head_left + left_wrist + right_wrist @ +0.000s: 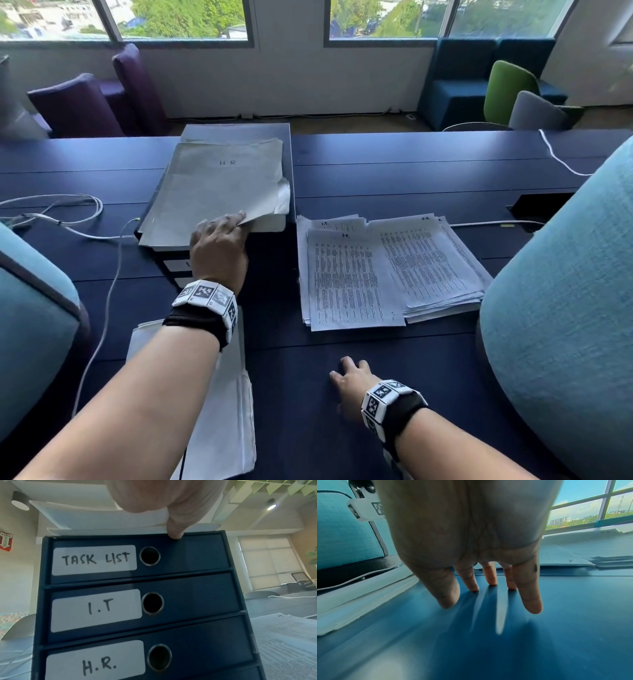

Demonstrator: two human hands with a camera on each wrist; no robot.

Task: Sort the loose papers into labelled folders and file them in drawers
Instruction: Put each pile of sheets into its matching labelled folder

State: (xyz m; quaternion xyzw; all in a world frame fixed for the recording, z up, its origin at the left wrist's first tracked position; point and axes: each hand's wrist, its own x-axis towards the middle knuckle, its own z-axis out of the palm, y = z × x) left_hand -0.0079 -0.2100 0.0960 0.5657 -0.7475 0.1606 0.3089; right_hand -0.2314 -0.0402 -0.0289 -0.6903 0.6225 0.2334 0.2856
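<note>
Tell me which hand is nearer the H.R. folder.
Left. The left hand holds the near corner of the H.R. folder atop the drawer unit; the right hand rests open on the desk, well short of it.

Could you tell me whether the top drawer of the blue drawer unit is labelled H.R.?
No, in the left wrist view the top drawer reads TASK LIST, while the H.R. label is on the third drawer down.

Left hand [219, 248] fingertips under folder [219, 185]; printed text on papers [394, 270] illegible.
</note>
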